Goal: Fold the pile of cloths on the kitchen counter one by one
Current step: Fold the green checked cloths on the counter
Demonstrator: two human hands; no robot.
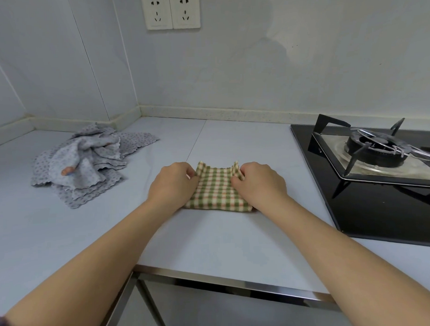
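On the far left of the counter (231, 238), the pile of grey dotted cloths (87, 165) lies crumpled and unfolded, near the wall corner and well apart from your hands. Your left hand (172, 185) pinches the far left corner of the green checked cloth (216, 189), fingers curled over the lifted edge. That cloth lies in the middle of the counter, its near edge flat and its far edge raised between your hands. Your right hand (258, 183) pinches the far right corner the same way. Two wall sockets (171, 10) sit high on the far wall. At the right, the black gas hob (381, 205) carries a burner (376, 146).
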